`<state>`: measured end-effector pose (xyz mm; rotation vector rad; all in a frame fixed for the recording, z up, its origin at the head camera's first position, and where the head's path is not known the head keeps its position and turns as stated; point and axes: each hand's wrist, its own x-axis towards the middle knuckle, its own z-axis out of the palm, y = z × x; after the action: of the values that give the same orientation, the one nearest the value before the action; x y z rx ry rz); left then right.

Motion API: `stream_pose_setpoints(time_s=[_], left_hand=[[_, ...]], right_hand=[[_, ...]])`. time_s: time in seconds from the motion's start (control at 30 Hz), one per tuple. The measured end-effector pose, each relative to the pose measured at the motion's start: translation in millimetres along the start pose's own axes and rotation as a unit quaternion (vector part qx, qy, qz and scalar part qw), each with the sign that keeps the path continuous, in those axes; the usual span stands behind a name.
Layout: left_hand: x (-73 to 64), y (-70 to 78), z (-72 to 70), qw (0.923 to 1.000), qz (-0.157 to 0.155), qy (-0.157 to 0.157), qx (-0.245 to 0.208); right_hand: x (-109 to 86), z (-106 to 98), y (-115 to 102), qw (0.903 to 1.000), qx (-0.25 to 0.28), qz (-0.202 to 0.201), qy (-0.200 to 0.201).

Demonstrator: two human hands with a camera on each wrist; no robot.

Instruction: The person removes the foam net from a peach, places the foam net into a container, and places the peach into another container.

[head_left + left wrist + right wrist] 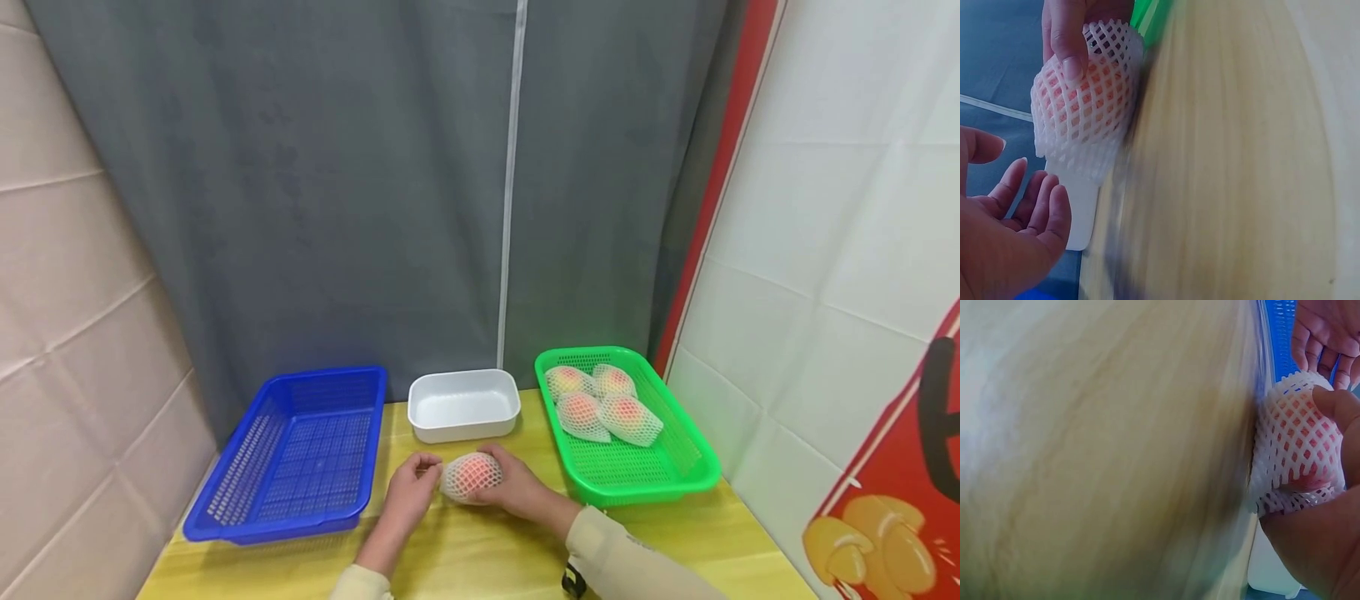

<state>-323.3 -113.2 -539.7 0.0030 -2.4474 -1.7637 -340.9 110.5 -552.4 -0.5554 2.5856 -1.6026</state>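
Note:
My right hand [517,485] grips a pinkish-red peach [474,477] wrapped in a white foam net sleeve, over the table in front of the white tray. In the left wrist view the right thumb presses on the net [1088,103] from above. My left hand [411,492] is just left of the peach, near the end of its sleeve. Its fingers [1040,206] are loosely bent, with the thumb apart and nothing between them. In the right wrist view the left fingers appear beyond the sleeved peach [1300,440].
At the right, a green basket [637,475] holds several netted peaches [581,412]. A blue basket [322,467] stands at the left. Between them at the back is a white tray [463,408]. Behind the wooden table [480,554] hangs a grey curtain [337,183].

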Motion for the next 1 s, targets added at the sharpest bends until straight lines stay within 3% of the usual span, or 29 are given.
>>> stream_pose_setpoints(time_s=[0.13,0.27,0.43,0.63,0.83,1.0], left_hand=[[-1.2,0.3,1.0,1.0,0.003,0.004,-0.008],[-2.8,2.7,2.9,0.9994,0.026,0.019,-0.008],[-4.6,11.8,2.7,0.9966,0.069,0.041,-0.022],[-8.3,33.0,-3.1,0.9934,0.089,0.052,-0.049],[-12.3,50.4,-12.0,0.989,0.115,0.023,-0.09],[-11.0,55.6,-22.1,0.9852,0.141,0.016,-0.096]], right_hand=[[-0.6,0.0,2.9,0.9999,-0.001,-0.004,0.01],[-1.8,-7.4,0.7,0.9997,0.009,-0.008,0.02],[-3.6,-23.8,-17.9,0.9992,-0.009,-0.03,0.023],[-6.3,-41.4,-41.9,0.997,-0.021,-0.065,0.035],[-13.0,-58.3,-62.9,0.9955,-0.025,-0.087,0.029],[-19.1,-67.5,-72.7,0.9949,-0.025,-0.096,0.02]])
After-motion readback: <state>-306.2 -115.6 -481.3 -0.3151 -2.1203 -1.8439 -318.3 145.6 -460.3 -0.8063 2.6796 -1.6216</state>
